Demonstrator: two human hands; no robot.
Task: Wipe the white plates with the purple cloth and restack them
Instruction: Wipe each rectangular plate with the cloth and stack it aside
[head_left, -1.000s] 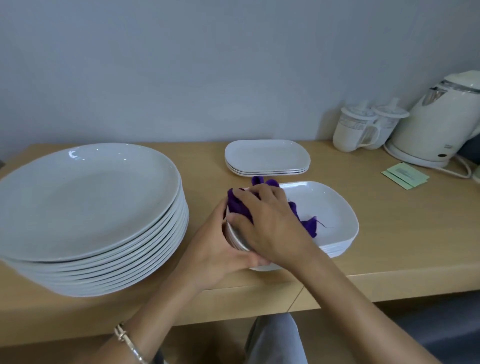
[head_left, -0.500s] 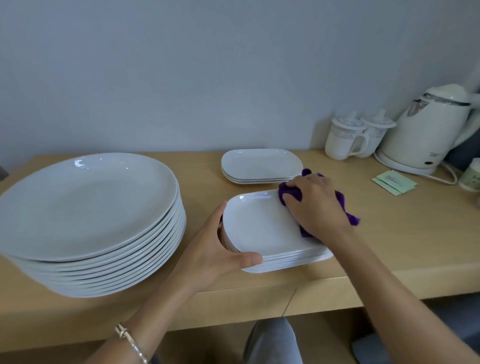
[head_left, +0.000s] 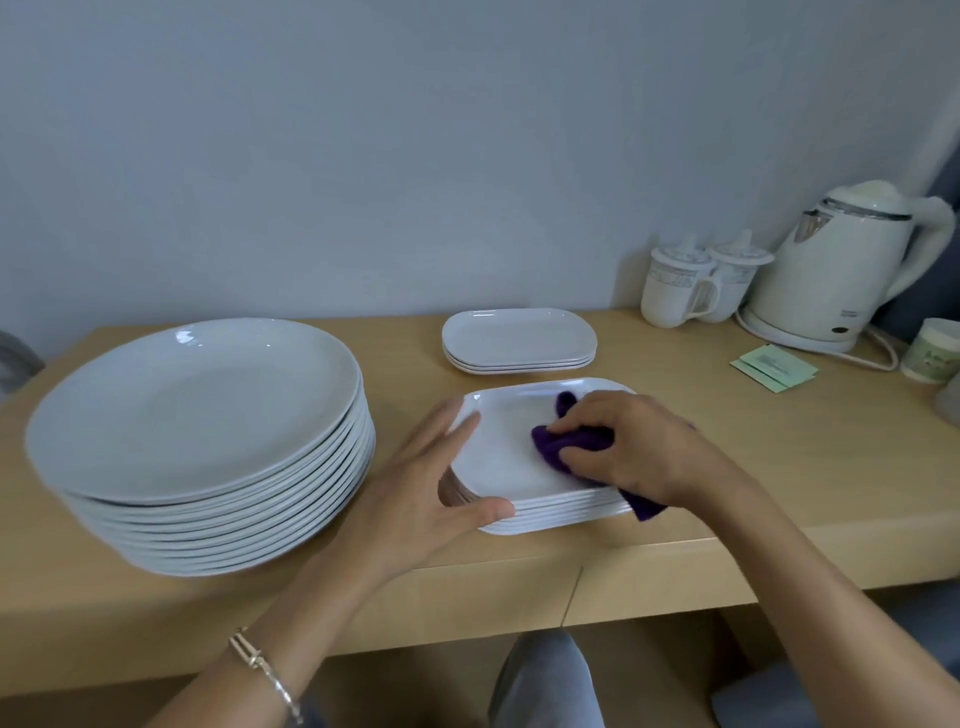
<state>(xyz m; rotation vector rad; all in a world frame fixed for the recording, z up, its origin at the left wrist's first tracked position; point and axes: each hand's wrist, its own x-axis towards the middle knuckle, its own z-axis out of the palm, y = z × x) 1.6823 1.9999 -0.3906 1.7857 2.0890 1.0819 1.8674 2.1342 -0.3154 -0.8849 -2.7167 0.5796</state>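
Desk (head_left: 779, 467) of pale wood, set against a grey wall. The near stack of white plates (head_left: 550, 519) sits close to the front edge. Bare wood lies to its right, out to the sachets.

- Left hand (head_left: 415, 499): fingers straight along the left rim of the top plate (head_left: 498, 447), thumb against the stack's near corner. It braces and does not clasp. It fills the narrow gap between this stack and the round plates.
- Right hand (head_left: 639, 447): fingers curled round the purple cloth (head_left: 566, 441), holding it bunched on the top plate's surface. One tail of the cloth hangs over the stack's near right rim.
- Bracelet (head_left: 260, 665) on the left wrist.

Counts:
- Near stack: at least four oblong rims showing.
- Far stack (head_left: 519, 338): three oblong plates, just behind the near one and apart from it.
- Round plates (head_left: 197, 410): one tall pile of about ten at the left. The rims are too blurred for a firm count, and the near rim lies close to the desk's front edge.
- Lidded mugs: two (head_left: 675, 286) (head_left: 737, 275), touching, at the wall.
- Kettle (head_left: 841, 275): one, on its base.
- Green sachets (head_left: 774, 366): two, overlapping.
- Printed cup (head_left: 930, 351): one, at the right edge.

Writing: small marks on the kettle, sachets and cup, none legible.
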